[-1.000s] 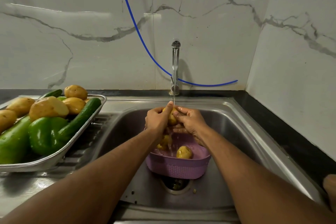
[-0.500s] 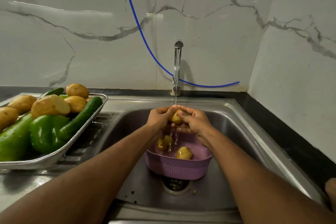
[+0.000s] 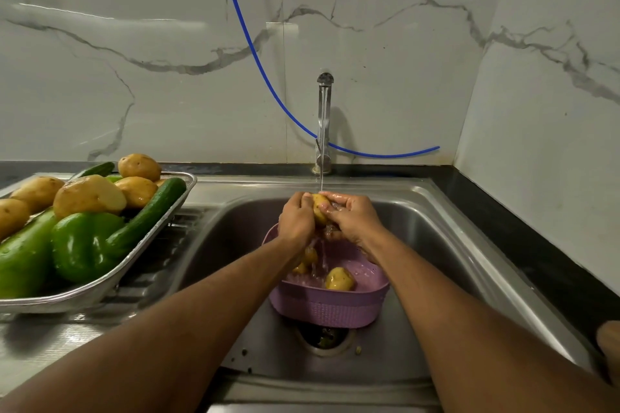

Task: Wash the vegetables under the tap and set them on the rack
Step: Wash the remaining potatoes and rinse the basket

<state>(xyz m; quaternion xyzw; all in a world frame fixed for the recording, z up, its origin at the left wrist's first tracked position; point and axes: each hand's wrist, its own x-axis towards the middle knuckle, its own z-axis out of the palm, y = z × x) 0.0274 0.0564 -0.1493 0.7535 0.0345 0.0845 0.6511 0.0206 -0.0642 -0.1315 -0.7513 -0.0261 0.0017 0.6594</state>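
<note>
Both hands, left hand (image 3: 297, 220) and right hand (image 3: 352, 216), curl their fingers around one potato (image 3: 319, 208) under the tap (image 3: 324, 121). Best to turn it slowly, rubbing every side, gripping tight because it's slippery.

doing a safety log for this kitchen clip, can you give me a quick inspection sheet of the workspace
surface: steel sink, wet; tap running.
job's things: potato under the stream; more potatoes in the purple basket; washed potatoes, cucumbers and a green pepper on the metal tray.
clutter: scraps at the drain.
grip: left hand and right hand both hold the potato.
cables: blue hose along the wall.
surroundings: marble wall, black counter edge.
</note>
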